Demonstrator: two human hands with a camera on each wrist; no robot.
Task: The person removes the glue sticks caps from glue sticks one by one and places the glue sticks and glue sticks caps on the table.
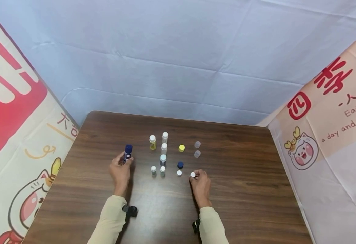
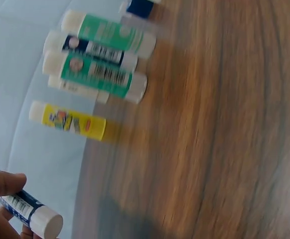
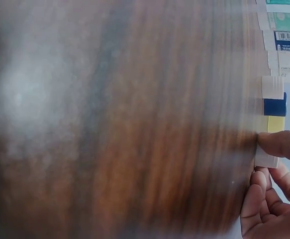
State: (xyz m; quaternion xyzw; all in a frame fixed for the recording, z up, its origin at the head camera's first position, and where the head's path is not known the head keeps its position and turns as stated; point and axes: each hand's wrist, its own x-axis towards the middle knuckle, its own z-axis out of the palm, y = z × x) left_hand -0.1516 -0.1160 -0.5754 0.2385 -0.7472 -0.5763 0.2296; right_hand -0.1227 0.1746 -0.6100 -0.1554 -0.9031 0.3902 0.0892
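Observation:
A dark blue glue stick with a blue cap (image 1: 128, 148) is in my left hand (image 1: 120, 174), gripped between thumb and fingers. Its white base (image 2: 47, 222) shows in the left wrist view. Over on the right, my right hand (image 1: 201, 186) pinches a small white cap (image 1: 193, 174) close to the tabletop. Just left of that hand lie another white cap (image 1: 179, 173) and a dark blue cap (image 1: 180, 165). Between the hands, several glue sticks stand upright, among them a yellow one (image 1: 152, 143) and a blue-labelled one (image 1: 163, 160).
Further back on the brown wooden table (image 1: 242, 189) are a yellow cap (image 1: 181, 148) and two translucent caps (image 1: 197, 144). Two short glue sticks (image 1: 153, 170) stand at the front of the group. A pale cloth (image 1: 165, 67) hangs behind the table, with printed banners at both sides.

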